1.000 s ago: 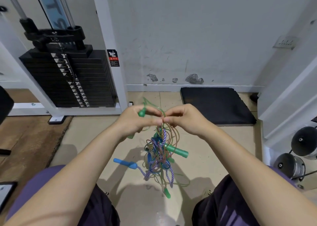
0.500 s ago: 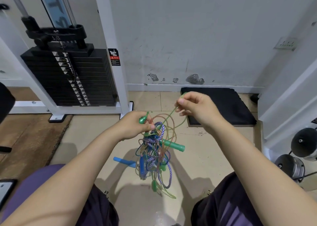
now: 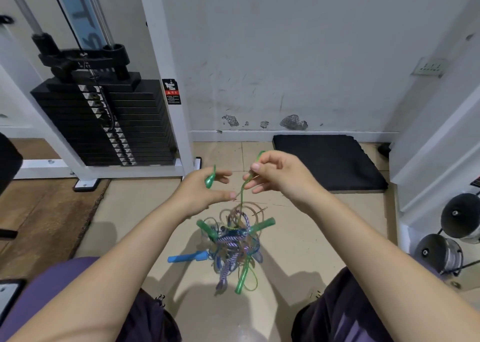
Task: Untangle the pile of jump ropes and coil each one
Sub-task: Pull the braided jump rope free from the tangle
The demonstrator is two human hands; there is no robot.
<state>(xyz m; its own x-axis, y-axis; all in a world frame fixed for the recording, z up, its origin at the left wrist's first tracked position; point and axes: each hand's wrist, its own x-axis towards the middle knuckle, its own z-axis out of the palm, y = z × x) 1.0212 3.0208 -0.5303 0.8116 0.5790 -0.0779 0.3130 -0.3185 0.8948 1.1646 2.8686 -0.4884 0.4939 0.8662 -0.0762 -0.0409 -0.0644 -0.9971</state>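
Observation:
A tangled bundle of jump ropes (image 3: pixel 235 240) hangs in the air between my knees: green, brownish and purple-and-white braided cords knotted together. Green handles (image 3: pixel 261 227) stick out of it, and a blue handle (image 3: pixel 185 258) points left. My right hand (image 3: pixel 278 175) pinches a green cord (image 3: pixel 242 188) that runs down into the tangle and carries its weight. My left hand (image 3: pixel 205 188) holds a green handle (image 3: pixel 210 179) between thumb and fingers, just left of that cord.
A black weight stack (image 3: pixel 104 123) in a white frame stands at the left. A black mat (image 3: pixel 327 160) lies by the wall. Dumbbells (image 3: pixel 446 248) sit at the right. A phone (image 3: pixel 7 292) lies at the lower left. Tiled floor (image 3: pixel 140 212) below.
My right hand drew a green cord up and right, then came down closer to my left hand. The tangle now hangs lower, off that cord, and has swung and turned.

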